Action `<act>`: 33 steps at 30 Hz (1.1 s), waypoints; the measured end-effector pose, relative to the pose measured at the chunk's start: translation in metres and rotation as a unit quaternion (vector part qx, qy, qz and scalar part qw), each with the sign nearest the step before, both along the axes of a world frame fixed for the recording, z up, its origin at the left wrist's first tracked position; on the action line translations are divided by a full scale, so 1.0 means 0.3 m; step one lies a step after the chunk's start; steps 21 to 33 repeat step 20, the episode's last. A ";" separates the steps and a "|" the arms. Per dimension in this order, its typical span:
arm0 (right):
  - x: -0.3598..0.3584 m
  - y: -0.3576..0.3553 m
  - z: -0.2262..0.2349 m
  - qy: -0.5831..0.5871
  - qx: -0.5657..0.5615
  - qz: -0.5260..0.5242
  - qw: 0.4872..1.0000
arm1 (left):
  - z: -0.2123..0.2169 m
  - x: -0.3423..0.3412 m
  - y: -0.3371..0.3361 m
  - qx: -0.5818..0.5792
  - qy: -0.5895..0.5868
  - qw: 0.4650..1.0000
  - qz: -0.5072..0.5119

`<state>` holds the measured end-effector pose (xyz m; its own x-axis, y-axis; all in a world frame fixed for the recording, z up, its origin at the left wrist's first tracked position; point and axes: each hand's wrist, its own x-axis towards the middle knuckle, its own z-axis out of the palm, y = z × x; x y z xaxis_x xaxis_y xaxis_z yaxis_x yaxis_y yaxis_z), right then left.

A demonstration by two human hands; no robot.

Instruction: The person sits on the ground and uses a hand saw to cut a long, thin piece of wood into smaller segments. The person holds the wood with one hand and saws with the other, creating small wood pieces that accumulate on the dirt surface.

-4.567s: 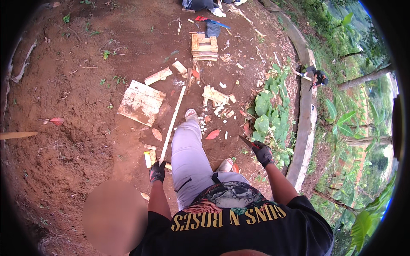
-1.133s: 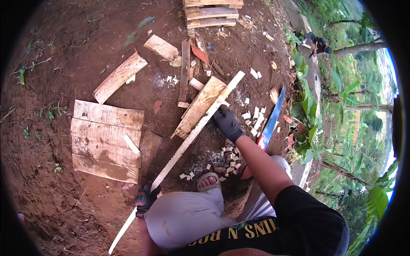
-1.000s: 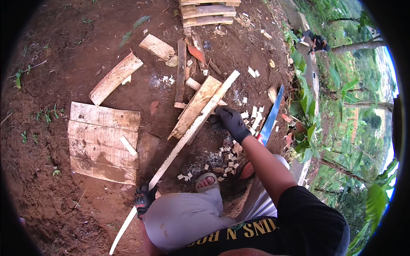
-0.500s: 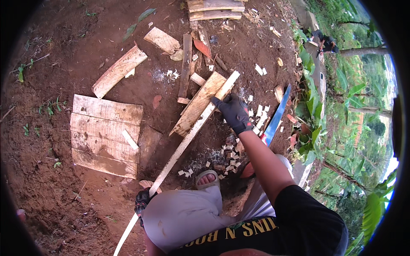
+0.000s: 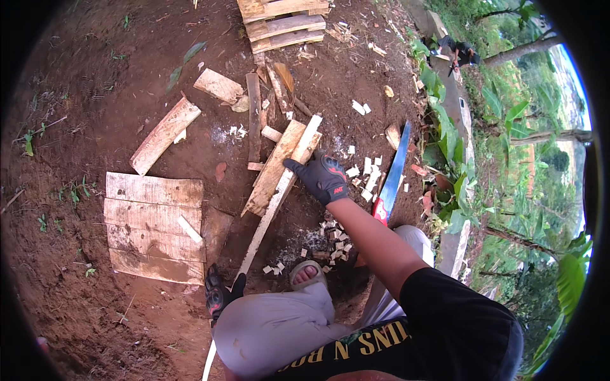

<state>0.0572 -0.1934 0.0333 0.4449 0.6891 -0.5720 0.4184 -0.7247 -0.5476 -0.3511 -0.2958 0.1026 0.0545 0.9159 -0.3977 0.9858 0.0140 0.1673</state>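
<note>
Starting nearest the camera, a bent knee in pale trousers (image 5: 273, 330) and a black shirt (image 5: 445, 330) fill the lower edge, and much of the ground beneath is hidden by them. A sandalled foot (image 5: 306, 274) is seen just past the knee, among small wood chips (image 5: 333, 235).

The left hand (image 5: 219, 295), in a black glove, is half covered by the knee; its fingers are closed around the slat (image 5: 276, 203), though how tightly cannot be told. The slat is a long pale strip: its near end is cut off at the bottom edge beside the knee, and it runs up and right to end near a short plank (image 5: 276, 168), across which it is laid. The right hand (image 5: 323, 178), also gloved, is pressed flat on the slat and plank where they cross, fingers stretched out and slightly spread, nothing pinched.

Just right of that hand a saw (image 5: 393, 178) with a blue blade and red handle is laid on the soil, untouched; its handle end is partly hidden by the right forearm. More chips are scattered between hand and saw.

To the left, a panel of joined boards (image 5: 152, 222) is laid flat, well apart from both hands, with bare red earth around it. A loose board (image 5: 165, 134) is seen beyond it, then several offcuts (image 5: 219, 86).

Farthest off, a stack of planks (image 5: 283, 22) is cut by the top edge. Along the right rim a concrete kerb (image 5: 454, 241) and green plants (image 5: 457, 184) close off the ground; detail there is bent and hard to make out.
</note>
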 end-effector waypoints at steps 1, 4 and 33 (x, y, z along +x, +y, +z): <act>-0.003 -0.003 0.005 0.000 -0.004 0.002 1.000 | 0.026 0.111 0.074 0.034 -0.029 0.998 -0.037; 0.032 -0.031 0.000 -0.025 -0.012 0.031 0.999 | 0.004 0.485 0.289 0.151 -0.147 0.939 -0.273; 0.070 -0.991 -0.218 -0.171 -0.180 0.117 0.962 | -0.355 1.054 0.530 0.187 -0.075 0.933 -0.298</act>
